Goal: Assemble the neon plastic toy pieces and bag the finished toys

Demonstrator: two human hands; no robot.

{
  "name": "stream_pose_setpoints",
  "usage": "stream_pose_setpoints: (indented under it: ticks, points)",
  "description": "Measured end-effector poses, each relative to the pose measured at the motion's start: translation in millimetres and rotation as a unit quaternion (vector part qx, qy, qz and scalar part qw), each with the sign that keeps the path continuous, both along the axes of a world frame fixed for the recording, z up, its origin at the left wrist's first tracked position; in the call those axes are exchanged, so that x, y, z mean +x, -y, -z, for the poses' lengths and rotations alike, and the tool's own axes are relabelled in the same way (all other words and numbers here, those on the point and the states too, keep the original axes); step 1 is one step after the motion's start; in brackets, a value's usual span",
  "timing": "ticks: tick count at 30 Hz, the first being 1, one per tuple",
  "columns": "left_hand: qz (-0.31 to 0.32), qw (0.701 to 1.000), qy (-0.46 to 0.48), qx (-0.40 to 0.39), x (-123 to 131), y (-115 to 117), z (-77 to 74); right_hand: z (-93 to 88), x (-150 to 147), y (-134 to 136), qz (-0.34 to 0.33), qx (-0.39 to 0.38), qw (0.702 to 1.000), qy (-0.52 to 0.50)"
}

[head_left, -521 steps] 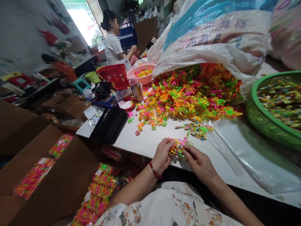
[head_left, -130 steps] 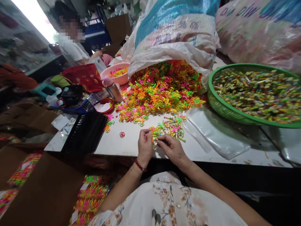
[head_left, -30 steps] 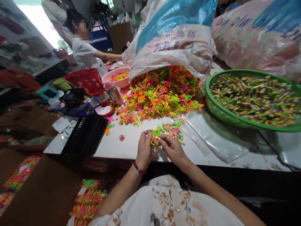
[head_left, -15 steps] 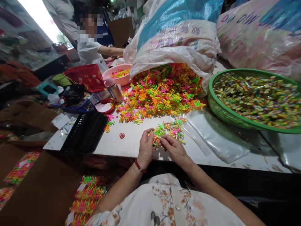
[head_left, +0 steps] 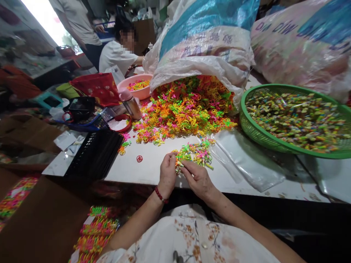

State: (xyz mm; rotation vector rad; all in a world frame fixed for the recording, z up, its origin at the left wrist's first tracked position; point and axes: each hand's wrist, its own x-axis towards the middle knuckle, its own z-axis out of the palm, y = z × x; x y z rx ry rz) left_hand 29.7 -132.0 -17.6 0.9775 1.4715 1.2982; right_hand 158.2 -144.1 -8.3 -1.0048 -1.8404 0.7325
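Observation:
My left hand (head_left: 168, 174), with a red bead bracelet (head_left: 161, 195) on its wrist, is closed in a pinch on a small coloured plastic piece. My right hand (head_left: 200, 181) meets it from the right, thumb and fingers pinched on a tiny piece at the same spot; its exact shape is too small to make out. Just beyond the fingers lies a small pile of mostly green and yellow plastic pieces (head_left: 199, 150). Farther back, a large heap of looped plastic pieces (head_left: 183, 109) in pink, orange, yellow and green spills from a woven sack (head_left: 203, 45).
At the right stands a green basket (head_left: 263, 137) of small wrapped pieces, beside clear plastic bags (head_left: 249, 160). On the left are black trays (head_left: 94, 153), a bottle (head_left: 131, 104) and a pink basin (head_left: 141, 93). A co-worker (head_left: 116, 56) sits across the table.
The view has shifted slightly. My right fingers have turned in and lie more against the left hand's pinch. In the background the seated co-worker has leaned over and turned.

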Motion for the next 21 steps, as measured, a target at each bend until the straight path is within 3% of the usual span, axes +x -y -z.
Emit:
stream_pose_setpoints:
  ticks: [6, 9, 12, 14, 16, 19, 21]
  points:
    - [0.070, 0.994, -0.089, -0.004, -16.2, -16.7, 3.3, 4.3, 16.5, -7.7, 0.022, -0.008, 0.999, 0.027]
    - [0.029, 0.978, -0.204, 0.014, -40.9, -37.3, 5.6, 3.5, 41.4, -22.9, 0.074, 0.023, 0.991, 0.112]
    - [-0.017, 0.918, -0.391, 0.064, -67.9, -62.1, 12.2, -2.6, 64.2, -50.4, 0.136, 0.057, 0.963, 0.224]
    - [-0.008, 0.865, -0.496, 0.074, -79.5, -76.5, 18.1, -6.0, 72.1, -76.0, 0.172, 0.051, 0.938, 0.297]
    - [0.006, 0.834, -0.549, 0.055, -83.8, -86.6, 23.4, -5.8, 73.4, -104.3, 0.200, 0.023, 0.906, 0.372]
    - [0.012, 0.836, -0.547, 0.036, -82.0, -92.3, 26.9, 0.9, 68.1, -140.9, 0.216, -0.023, 0.870, 0.443]
    - [-0.003, 0.867, -0.496, 0.052, -80.8, -90.8, 25.7, 6.3, 64.2, -155.2, 0.212, -0.034, 0.868, 0.447]
